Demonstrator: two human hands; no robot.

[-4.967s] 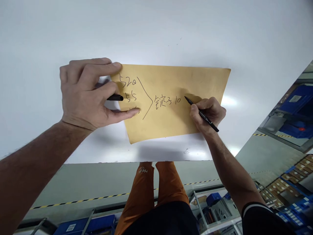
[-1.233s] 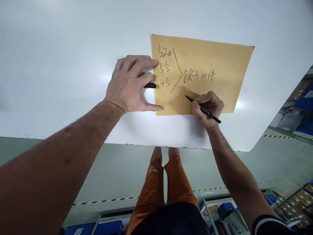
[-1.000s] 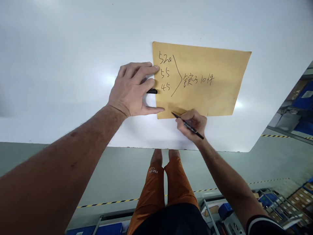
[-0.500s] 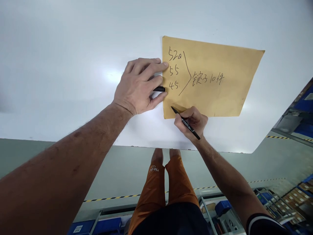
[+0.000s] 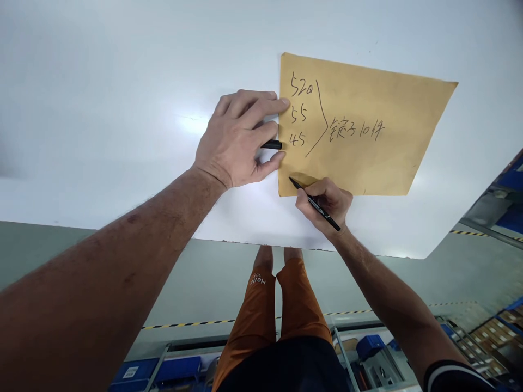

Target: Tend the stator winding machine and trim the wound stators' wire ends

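A brown kraft paper sheet or envelope (image 5: 368,163) lies at a slant on the white table, with "520", "55", "45", a bracket and Chinese characters handwritten in black. My left hand (image 5: 241,136) rests at its left edge, fingertips on the paper. A black pen cap (image 5: 272,144) pokes out from under its fingers, held between them and the thumb; the rest of the cap is hidden. My right hand (image 5: 329,204) pinches a slim black marker pen (image 5: 321,209), its tip at the paper's lower left, below "45".
The white tabletop (image 5: 102,109) has its front edge just before my legs (image 5: 265,305). Behind me are racks with blue bins (image 5: 177,370). More shelving with boxes (image 5: 490,332) stands at the right. Striped tape (image 5: 196,324) marks the floor.
The view has shifted slightly, so paper and hands sit a little further right in the picture. Both hands keep their holds, and the larger writing looks the same.
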